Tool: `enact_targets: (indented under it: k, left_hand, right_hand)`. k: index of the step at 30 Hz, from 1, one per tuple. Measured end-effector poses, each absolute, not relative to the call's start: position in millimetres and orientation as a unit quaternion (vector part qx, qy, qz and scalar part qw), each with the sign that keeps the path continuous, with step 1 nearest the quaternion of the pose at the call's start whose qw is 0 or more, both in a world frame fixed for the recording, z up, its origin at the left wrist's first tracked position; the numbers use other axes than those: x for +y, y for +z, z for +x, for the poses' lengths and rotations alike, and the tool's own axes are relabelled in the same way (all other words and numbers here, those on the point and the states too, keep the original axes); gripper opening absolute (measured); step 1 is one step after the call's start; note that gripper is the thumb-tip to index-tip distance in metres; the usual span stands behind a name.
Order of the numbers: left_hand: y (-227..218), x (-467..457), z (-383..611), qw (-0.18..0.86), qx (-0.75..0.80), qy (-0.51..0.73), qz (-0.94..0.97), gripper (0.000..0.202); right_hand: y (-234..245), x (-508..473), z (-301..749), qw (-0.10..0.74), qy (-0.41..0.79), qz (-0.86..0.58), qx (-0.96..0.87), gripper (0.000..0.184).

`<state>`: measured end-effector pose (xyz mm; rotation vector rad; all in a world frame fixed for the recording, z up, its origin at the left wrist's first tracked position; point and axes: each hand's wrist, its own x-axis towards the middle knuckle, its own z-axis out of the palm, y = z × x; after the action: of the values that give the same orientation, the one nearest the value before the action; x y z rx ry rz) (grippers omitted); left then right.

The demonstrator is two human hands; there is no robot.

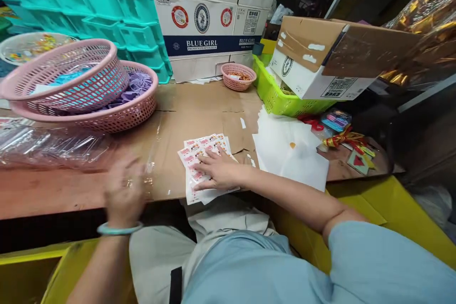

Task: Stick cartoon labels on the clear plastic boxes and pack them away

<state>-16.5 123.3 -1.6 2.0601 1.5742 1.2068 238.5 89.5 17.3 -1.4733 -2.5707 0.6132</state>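
My right hand (pixel 218 171) lies flat with fingers spread on a fanned stack of printed sticker sheets (pixel 199 149) near the front edge of the cardboard-covered table (pixel 199 109). My left hand (pixel 124 192) is smeared by motion at the table's front edge, near a pile of clear plastic sleeves (pixel 53 145). A pale green bangle sits on its wrist. Whether its fingers hold anything does not show.
Two stacked pink baskets (pixel 85 90) stand at the left. White paper sheets (pixel 290 149) lie to the right of the stickers. Behind are a small pink basket (pixel 238 76), a green basket (pixel 285 99) holding a cardboard box, beer cartons (pixel 206 14) and teal crates (pixel 107 0).
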Motion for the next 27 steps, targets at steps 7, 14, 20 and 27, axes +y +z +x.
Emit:
enact_targets:
  k: [7,14,20,27]
  left_hand:
    - [-52,122,75,0.283,0.512,0.218,0.781,0.078]
    - [-19,104,141,0.140,0.469,0.264,0.831,0.077]
    - [-18,39,269,0.245,0.218,0.233,0.915,0.062]
    - [-50,25,344,0.152,0.301,0.023,0.941,0.069]
  right_hand:
    - [-17,62,218,0.117,0.163,-0.666,-0.718,0.068]
    - [-5,-80,377,0.117,0.048,-0.845,-0.519,0.071]
    - [-40,-111,416,0.108,0.104,-0.794,-0.590,0.069]
    - [-26,-63,534,0.174,0.022,-0.784,-0.596,0.035]
